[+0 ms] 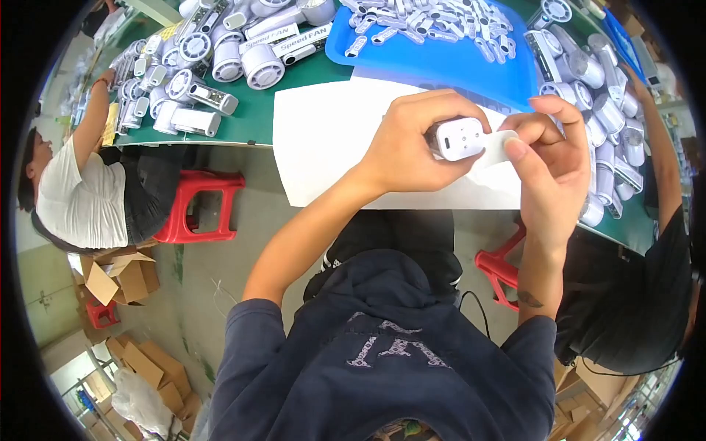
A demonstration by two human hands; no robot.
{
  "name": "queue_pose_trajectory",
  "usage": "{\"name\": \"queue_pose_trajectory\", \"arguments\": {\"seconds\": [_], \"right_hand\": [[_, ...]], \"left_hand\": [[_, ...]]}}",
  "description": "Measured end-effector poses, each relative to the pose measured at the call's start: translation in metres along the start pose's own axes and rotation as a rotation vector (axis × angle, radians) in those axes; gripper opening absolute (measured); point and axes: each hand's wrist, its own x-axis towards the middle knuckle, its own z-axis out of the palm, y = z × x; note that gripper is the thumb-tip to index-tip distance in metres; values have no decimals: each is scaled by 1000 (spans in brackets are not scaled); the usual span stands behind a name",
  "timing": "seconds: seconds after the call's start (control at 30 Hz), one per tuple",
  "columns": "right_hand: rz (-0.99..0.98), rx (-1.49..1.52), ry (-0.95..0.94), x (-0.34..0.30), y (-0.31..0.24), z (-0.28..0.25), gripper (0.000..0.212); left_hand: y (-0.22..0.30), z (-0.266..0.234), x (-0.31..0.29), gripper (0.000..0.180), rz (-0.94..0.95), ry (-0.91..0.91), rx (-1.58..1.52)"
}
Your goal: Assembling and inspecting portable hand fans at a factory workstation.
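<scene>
Presently, two hands meet above a white sheet (323,140) with a device and a small oval piece.

The left hand (415,143) has its fingers curled firmly around the white device (460,140), whose slotted end faces up; the right hand (555,151) pinches the pale oval piece (494,151) between thumb and finger, with other fingers loosely raised. The piece is just beside the device's end; whether they touch, I cannot tell. Beyond lies a blue tray (336,45) of small parts (430,26), between heaps of handheld fans (195,48).
</scene>
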Motion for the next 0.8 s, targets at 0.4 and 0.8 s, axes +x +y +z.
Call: {"name": "queue_pose_trajectory", "arguments": {"seconds": [0.4,0.8], "right_hand": [[-153,-78,39,-10,17,12,37],[-180,-117,49,-11,20,13,35]], "left_hand": [[-4,9,-3,31,12,47,45],[-5,9,-4,31,-10,39,41]]}}
